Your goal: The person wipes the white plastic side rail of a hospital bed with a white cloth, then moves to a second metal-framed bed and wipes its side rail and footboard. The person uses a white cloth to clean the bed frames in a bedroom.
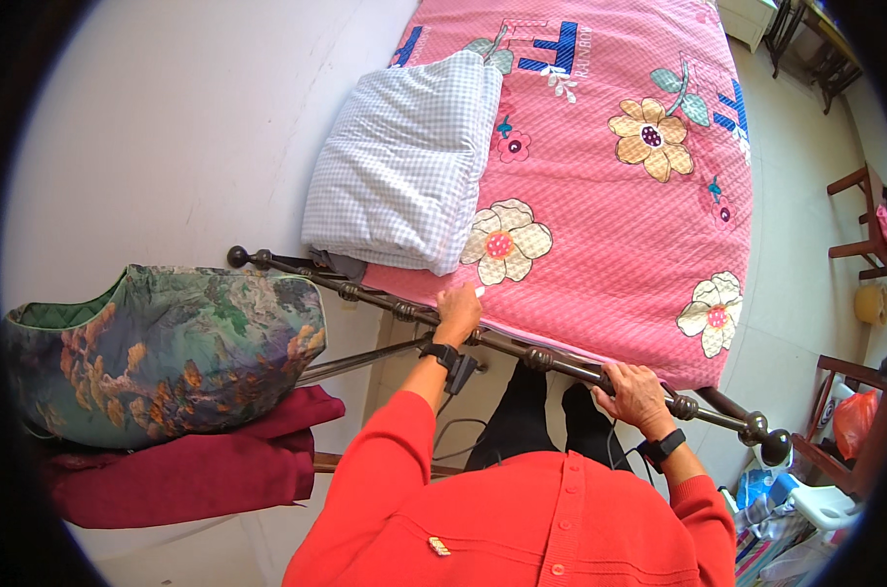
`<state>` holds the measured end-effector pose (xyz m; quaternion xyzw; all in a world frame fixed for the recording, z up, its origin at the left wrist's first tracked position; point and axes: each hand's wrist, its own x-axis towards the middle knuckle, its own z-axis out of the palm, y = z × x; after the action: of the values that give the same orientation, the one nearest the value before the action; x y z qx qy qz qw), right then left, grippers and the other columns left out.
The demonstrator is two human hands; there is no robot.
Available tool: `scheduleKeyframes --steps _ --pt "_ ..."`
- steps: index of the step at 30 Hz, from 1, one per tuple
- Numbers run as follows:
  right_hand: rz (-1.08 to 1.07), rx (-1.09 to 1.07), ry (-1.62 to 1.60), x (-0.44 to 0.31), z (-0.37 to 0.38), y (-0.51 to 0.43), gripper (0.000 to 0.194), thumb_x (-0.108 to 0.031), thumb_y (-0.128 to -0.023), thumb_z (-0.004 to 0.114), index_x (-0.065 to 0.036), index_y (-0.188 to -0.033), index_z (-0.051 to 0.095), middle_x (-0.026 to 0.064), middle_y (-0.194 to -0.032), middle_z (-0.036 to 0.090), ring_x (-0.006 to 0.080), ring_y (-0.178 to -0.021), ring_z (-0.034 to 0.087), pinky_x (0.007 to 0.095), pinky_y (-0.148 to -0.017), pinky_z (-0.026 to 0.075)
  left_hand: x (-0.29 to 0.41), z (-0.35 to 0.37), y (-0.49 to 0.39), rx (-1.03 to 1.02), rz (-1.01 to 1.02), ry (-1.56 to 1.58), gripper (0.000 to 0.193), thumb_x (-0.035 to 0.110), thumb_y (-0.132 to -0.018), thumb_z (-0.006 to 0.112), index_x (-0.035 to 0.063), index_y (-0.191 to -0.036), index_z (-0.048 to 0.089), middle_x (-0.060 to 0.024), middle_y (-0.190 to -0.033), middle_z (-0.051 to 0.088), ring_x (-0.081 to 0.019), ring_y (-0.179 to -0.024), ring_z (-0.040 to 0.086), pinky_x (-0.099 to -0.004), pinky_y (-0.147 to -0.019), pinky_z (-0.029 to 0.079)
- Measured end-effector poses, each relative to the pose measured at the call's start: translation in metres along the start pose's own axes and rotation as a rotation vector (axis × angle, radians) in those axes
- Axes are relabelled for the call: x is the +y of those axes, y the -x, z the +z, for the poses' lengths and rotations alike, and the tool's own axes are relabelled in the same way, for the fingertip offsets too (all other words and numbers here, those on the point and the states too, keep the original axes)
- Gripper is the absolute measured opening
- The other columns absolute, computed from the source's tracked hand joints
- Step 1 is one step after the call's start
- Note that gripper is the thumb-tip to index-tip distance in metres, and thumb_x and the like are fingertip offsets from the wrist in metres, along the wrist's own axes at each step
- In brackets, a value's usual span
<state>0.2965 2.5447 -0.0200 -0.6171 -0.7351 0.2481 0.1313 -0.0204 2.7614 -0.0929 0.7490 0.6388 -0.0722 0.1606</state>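
A pink quilted bedspread (597, 242) printed with flowers and blue letters covers the bed in front of me. My left hand (460, 312) is at its near edge, just beyond the dark metal bed rail (506, 346); its fingers are partly hidden, and a small white spot shows by the fingertips. My right hand (634, 395) grips the rail farther right, with the fingers over the top. A folded grey-and-white checked quilt (407, 161) lies on the left side of the bed, close to my left hand.
At left, a green landscape-patterned padded garment or cover (179, 352) lies over dark red cloth (194, 469). A white wall (157, 147) borders the bed. To the right stand a wooden chair (865, 220), a yellow bucket (871, 304), a red plastic bag (856, 422) and a white plastic stool (821, 502).
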Motion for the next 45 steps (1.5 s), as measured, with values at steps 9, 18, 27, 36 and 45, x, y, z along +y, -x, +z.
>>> scheduleKeyframes --steps 9,18,27,36,45 --pt "-0.008 0.025 0.015 0.002 0.003 0.002 0.038 -0.041 -0.085 0.067 -0.007 -0.101 0.06 0.0115 -0.089 0.067 0.0295 -0.081 0.067 0.0398 -0.073 0.05 -0.027 -0.046 0.033 -0.082 -0.365 1.7 0.062 0.057 -0.101 0.042 0.0013 -0.116 0.063 -0.0098 -0.088 0.07 -0.0144 -0.071 0.063 -0.0288 -0.059 0.049" --pt "-0.036 0.032 0.027 0.004 0.002 0.005 0.045 -0.046 -0.088 0.064 -0.006 -0.106 0.059 0.0122 -0.086 0.068 0.0295 -0.079 0.068 0.0395 -0.074 0.048 0.001 -0.058 0.07 -0.163 -0.3 2.138 0.03 0.016 -0.096 0.064 0.0026 -0.122 0.058 -0.0093 -0.111 0.066 -0.0216 -0.102 0.064 -0.0386 -0.091 0.051" --pt "-0.033 0.136 0.163 -0.005 -0.005 0.016 0.077 -0.051 -0.085 0.066 0.0 -0.14 0.046 0.0166 -0.128 0.059 0.0292 -0.116 0.057 0.0396 -0.098 0.041 0.064 -0.037 0.122 0.181 0.013 1.047 0.023 0.013 -0.094 0.064 -0.0012 -0.113 0.062 -0.0099 -0.094 0.07 -0.0176 -0.08 0.068 -0.0316 -0.07 0.053" --pt "0.221 0.363 0.011 -0.02 -0.023 0.109 0.052 -0.018 -0.084 0.073 -0.002 -0.129 0.055 0.0172 -0.127 0.061 0.0328 -0.112 0.06 0.0422 -0.095 0.046 0.093 0.02 0.112 0.158 0.743 0.23 0.024 0.021 -0.087 0.059 0.0088 -0.107 0.065 -0.0133 -0.11 0.067 -0.0307 -0.11 0.062 -0.0544 -0.109 0.032" --pt "0.458 0.658 0.124 -0.032 -0.047 0.183 0.035 -0.004 -0.084 0.069 -0.003 -0.118 0.063 0.0155 -0.117 0.067 0.0333 -0.104 0.065 0.0403 -0.089 0.05 0.104 0.037 0.032 -0.557 0.615 -0.061 0.031 0.028 -0.093 0.049 0.0025 -0.099 0.064 -0.0239 -0.086 0.068 -0.0434 -0.083 0.066 -0.0568 -0.074 0.05"
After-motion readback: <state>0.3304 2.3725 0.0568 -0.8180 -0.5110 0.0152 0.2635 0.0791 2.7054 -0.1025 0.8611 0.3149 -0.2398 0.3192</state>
